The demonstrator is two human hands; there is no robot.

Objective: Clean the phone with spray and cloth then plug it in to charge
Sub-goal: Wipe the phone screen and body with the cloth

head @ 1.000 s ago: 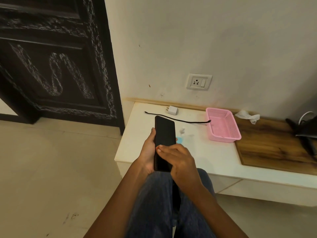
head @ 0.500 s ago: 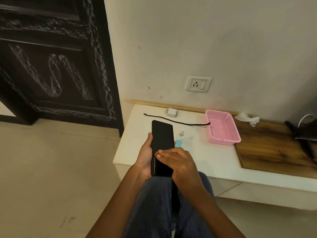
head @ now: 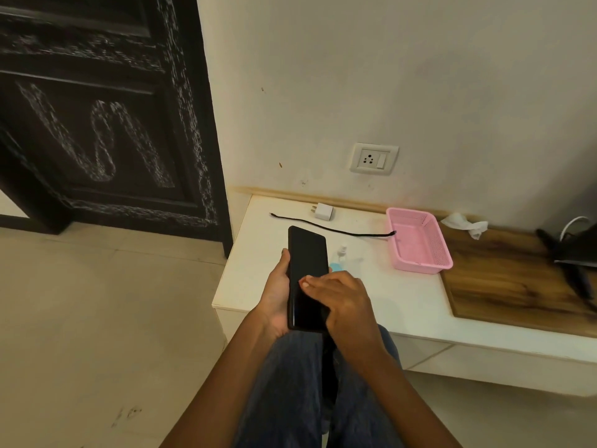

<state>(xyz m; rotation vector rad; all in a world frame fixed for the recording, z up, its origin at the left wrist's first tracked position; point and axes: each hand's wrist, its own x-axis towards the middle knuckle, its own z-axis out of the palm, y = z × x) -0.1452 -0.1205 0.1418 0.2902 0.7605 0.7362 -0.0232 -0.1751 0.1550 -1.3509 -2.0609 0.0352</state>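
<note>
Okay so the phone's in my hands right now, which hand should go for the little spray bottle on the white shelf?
Probably the right hand. It only rests its fingers on the phone, and the spray bottle stands just beyond it. The left hand grips the phone from beneath and should keep holding it.

Glossy black phone (head: 307,273); pink perforated plastic basket (head: 418,241); grained wooden board (head: 517,282); smooth white shelf (head: 403,302).

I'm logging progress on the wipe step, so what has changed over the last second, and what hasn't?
Little has changed. The left hand still grips the phone from below, and the right hand stays over its lower screen, fingers having slid slightly; whether it holds a cloth cannot be seen. The view shifted a little. The cable, adapter, spray bottle and pink basket lie as before.
</note>
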